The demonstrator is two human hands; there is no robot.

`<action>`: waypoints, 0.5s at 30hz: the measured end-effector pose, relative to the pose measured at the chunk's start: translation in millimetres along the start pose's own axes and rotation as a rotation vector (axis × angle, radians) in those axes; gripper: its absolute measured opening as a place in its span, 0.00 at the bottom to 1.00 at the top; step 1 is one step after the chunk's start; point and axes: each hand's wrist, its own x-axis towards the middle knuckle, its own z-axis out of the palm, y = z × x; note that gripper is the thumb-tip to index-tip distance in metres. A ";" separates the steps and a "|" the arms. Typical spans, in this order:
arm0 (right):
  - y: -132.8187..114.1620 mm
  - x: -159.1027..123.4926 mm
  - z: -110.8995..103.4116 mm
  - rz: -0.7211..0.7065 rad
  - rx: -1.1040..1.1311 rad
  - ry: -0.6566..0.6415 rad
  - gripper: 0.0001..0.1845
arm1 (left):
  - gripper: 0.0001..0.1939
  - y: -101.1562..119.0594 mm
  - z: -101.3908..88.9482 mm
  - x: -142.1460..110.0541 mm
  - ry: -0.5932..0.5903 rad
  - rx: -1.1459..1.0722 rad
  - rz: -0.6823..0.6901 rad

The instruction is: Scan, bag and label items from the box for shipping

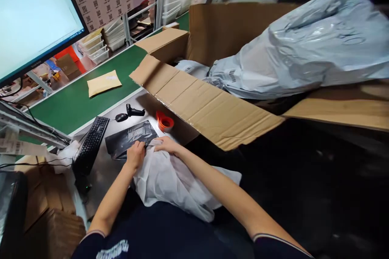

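A black plastic mailing bag (130, 136) lies flat on the grey worktop. Over its near end, and down towards my body, spreads a crumpled white plastic bag (170, 182). My left hand (136, 154) is closed, its fingers curled at the black bag's near edge where the two bags meet. To its right, my right hand (165, 145) grips the top of the white bag, fingers bent. What is inside the white bag is hidden.
A keyboard (92, 139), mouse (122, 117), barcode scanner (135, 111) and orange tape roll (165, 122) surround the bags. Beyond, a padded yellow envelope (104, 83) lies on a green surface (71, 99). An open carton (206, 105) with large white bags (291, 52) stands at right.
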 end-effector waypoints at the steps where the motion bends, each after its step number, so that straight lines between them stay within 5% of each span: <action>1: 2.4 3.5 -5.8 0.035 0.032 0.022 0.17 | 0.19 -5.0 5.2 -3.7 -0.018 0.061 -0.086; 4: 5.1 20.0 -23.2 0.125 0.106 0.079 0.21 | 0.20 -26.9 24.0 -16.6 -0.030 0.117 -0.348; 8: 16.1 54.7 -37.1 0.226 0.145 0.142 0.19 | 0.11 -60.4 49.5 -26.2 0.061 -0.095 -0.652; 11: 44.0 69.4 -35.8 0.288 0.165 0.186 0.20 | 0.09 -77.9 58.6 -26.3 0.122 -0.266 -0.852; 15: 91.2 52.2 -23.3 0.338 0.173 0.275 0.25 | 0.15 -91.3 58.4 -31.9 0.079 -0.306 -0.942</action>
